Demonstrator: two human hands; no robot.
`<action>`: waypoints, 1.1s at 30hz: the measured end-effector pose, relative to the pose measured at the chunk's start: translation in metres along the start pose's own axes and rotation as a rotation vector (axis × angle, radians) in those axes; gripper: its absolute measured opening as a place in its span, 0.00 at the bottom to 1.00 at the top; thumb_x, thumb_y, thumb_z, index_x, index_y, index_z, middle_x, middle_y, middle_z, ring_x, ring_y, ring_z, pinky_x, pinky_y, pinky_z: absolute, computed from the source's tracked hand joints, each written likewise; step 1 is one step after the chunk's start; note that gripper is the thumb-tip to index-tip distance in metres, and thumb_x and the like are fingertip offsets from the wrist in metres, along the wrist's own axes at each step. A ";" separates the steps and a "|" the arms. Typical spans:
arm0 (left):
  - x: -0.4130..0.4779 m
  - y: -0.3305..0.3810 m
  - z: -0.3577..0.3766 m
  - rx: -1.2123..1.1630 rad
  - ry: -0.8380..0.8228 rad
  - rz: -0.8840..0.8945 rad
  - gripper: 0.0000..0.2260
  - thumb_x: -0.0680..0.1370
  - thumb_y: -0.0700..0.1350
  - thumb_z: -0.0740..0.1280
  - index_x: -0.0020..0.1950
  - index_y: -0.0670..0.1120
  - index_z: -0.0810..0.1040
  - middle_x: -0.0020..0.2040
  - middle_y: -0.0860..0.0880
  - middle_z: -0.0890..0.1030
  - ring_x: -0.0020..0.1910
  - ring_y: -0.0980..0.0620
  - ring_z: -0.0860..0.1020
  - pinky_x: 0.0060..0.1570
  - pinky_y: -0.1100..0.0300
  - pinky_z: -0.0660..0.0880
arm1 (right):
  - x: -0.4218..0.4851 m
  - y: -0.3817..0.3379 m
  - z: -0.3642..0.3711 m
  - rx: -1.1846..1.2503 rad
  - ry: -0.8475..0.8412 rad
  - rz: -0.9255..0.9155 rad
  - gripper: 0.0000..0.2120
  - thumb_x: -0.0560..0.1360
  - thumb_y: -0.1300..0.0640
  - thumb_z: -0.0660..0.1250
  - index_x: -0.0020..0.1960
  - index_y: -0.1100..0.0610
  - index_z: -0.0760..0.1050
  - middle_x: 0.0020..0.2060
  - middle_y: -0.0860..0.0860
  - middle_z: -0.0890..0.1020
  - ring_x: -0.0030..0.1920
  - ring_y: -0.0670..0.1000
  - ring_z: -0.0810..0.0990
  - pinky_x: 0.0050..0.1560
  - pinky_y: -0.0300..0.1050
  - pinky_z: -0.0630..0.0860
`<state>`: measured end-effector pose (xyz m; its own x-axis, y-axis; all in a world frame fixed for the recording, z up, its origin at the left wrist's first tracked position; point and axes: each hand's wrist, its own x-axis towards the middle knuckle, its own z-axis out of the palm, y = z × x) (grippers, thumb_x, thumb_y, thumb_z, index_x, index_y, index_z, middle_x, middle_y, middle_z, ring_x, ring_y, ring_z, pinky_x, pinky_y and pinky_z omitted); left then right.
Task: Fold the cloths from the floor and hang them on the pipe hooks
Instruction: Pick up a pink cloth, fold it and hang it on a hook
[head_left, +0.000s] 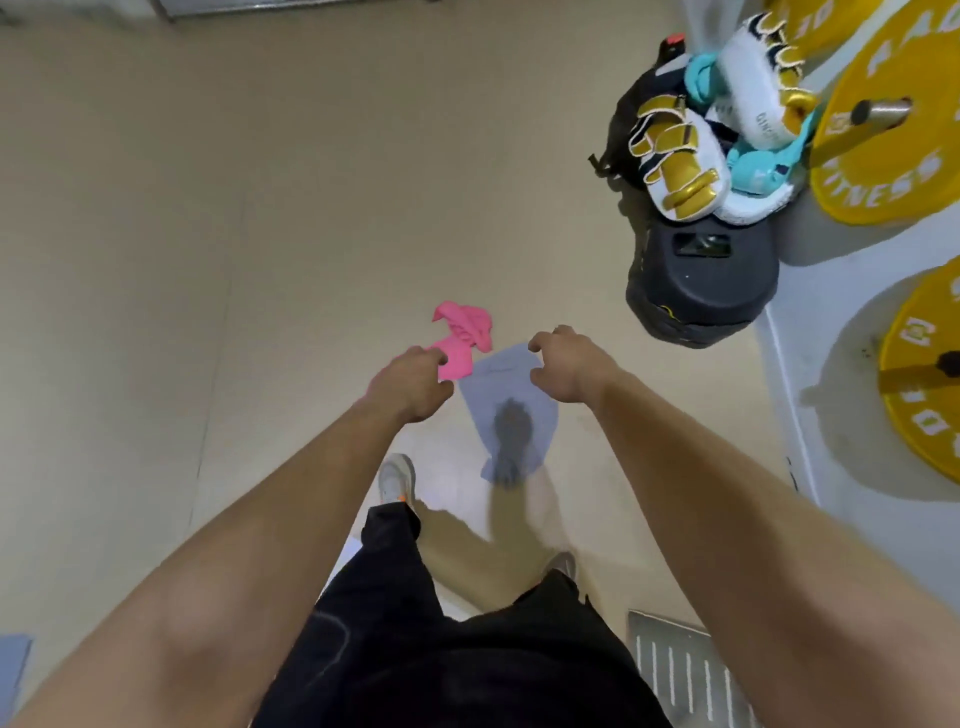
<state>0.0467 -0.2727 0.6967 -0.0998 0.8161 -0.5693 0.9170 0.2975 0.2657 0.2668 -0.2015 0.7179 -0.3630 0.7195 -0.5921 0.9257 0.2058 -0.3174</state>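
Left hand (410, 384) and right hand (566, 369), fingers loosely curled and empty, hover above grey cloth (511, 410) beside pink cloth (462, 338); best pinch two corners.

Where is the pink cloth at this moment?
Head view: the pink cloth lies crumpled on the floor, left of centre, beside the pale blue cloth and partly behind the left hand.
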 end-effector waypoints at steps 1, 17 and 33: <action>0.010 -0.021 -0.005 -0.004 -0.003 -0.016 0.23 0.79 0.51 0.64 0.74 0.47 0.69 0.68 0.42 0.72 0.65 0.40 0.73 0.63 0.48 0.72 | 0.016 -0.015 0.002 0.000 -0.016 -0.006 0.22 0.77 0.55 0.61 0.70 0.54 0.68 0.65 0.56 0.70 0.64 0.60 0.72 0.62 0.54 0.73; 0.208 -0.220 -0.127 0.051 -0.131 0.044 0.21 0.80 0.51 0.62 0.72 0.49 0.70 0.67 0.46 0.72 0.66 0.44 0.73 0.62 0.51 0.72 | 0.233 -0.181 0.017 0.193 -0.134 0.184 0.25 0.79 0.55 0.61 0.75 0.55 0.64 0.71 0.59 0.67 0.70 0.61 0.68 0.67 0.54 0.70; 0.589 -0.264 0.055 0.152 -0.299 0.223 0.21 0.81 0.48 0.64 0.73 0.46 0.69 0.67 0.42 0.74 0.64 0.42 0.75 0.62 0.47 0.73 | 0.591 -0.078 0.194 0.509 -0.003 0.527 0.20 0.80 0.54 0.59 0.70 0.59 0.70 0.65 0.60 0.74 0.64 0.62 0.74 0.61 0.53 0.72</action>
<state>-0.2324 0.1021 0.2484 0.2042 0.6653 -0.7181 0.9525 0.0343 0.3026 -0.0406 0.0793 0.2491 0.1160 0.6362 -0.7628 0.8138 -0.5012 -0.2943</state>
